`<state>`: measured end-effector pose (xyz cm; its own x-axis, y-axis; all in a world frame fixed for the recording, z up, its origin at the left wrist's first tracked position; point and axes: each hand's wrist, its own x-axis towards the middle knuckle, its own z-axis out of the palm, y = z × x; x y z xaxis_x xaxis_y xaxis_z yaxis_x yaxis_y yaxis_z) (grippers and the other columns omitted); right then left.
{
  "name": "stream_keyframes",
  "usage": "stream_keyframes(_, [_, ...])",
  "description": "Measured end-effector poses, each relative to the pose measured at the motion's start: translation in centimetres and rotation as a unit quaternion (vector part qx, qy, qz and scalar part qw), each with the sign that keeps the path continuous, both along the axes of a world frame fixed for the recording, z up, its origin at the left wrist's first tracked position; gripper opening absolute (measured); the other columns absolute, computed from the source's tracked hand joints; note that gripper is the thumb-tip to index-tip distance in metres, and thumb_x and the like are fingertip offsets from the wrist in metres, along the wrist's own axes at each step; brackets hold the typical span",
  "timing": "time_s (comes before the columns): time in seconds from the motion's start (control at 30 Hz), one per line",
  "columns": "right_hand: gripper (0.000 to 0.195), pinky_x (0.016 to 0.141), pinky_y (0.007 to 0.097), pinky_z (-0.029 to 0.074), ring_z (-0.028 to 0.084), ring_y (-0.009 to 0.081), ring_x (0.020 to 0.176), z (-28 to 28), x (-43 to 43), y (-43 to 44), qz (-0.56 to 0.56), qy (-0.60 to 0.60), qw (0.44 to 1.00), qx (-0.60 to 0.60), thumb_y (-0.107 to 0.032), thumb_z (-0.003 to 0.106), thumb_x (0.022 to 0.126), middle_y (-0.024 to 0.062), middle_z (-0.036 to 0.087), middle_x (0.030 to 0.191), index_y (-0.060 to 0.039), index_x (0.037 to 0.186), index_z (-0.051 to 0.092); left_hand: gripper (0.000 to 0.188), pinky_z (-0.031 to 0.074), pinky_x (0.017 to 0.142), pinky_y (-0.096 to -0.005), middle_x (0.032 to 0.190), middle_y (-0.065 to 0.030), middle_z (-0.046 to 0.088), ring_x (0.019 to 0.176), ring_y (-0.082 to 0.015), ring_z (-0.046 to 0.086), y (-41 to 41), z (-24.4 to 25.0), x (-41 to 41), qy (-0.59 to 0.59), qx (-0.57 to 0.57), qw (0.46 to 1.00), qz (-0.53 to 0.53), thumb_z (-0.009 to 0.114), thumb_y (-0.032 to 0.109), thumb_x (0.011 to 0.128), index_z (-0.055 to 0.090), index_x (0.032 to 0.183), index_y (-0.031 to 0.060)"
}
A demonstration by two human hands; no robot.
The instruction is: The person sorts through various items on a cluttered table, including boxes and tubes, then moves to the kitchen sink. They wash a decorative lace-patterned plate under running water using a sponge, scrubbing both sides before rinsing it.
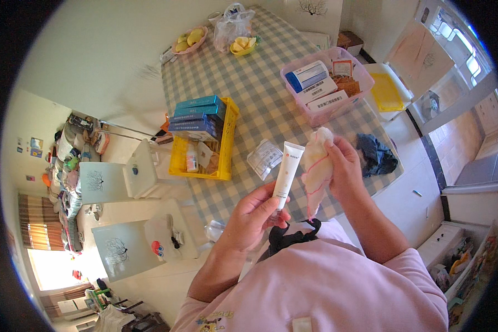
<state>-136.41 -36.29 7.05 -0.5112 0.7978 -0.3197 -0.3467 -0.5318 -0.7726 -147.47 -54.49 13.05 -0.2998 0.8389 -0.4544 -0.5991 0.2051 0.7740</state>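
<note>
My left hand point(259, 211) grips a white squeeze tube point(288, 174) near its capped lower end, with the crimped end pointing up. To its right, my right hand point(343, 166) pinches a cream cloth with pink edging point(317, 176), which hangs down beside the tube. Both are held over the near part of a table with a checked tablecloth point(253, 112). Just beyond the tube a silvery printed packet point(265, 158) lies on the cloth. A dark blue crumpled fabric point(375, 155) rests to the right of my right hand.
A yellow plastic basket point(231, 141) holds blue boxes point(199, 118) and a white bottle point(191, 157). A pink translucent bin point(315, 118) contains boxes and packets. Farther back are a fruit bowl point(191, 52), a plastic bag point(232, 29) and a yellow bowl point(244, 52). Chairs point(141, 170) stand left.
</note>
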Motion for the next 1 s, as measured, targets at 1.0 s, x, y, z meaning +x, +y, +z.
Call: stream_keyframes(1.0, [0.015,0.068,0.0272,0.047,0.058,0.0140,0.077,0.2,0.8,-3.3,0.008,-0.085,0.988,0.128,-0.010,0.059,0.090,0.0042,0.062,0.086,-0.0012,0.101,0.062,0.027,0.039,0.053,-0.0239,0.087,-0.0067,0.059,0.057,-0.0081,0.043,1.0,-2.2,-0.4,-0.295,0.031,0.954,0.052,0.050,0.031,0.096,0.053,0.110,0.0084])
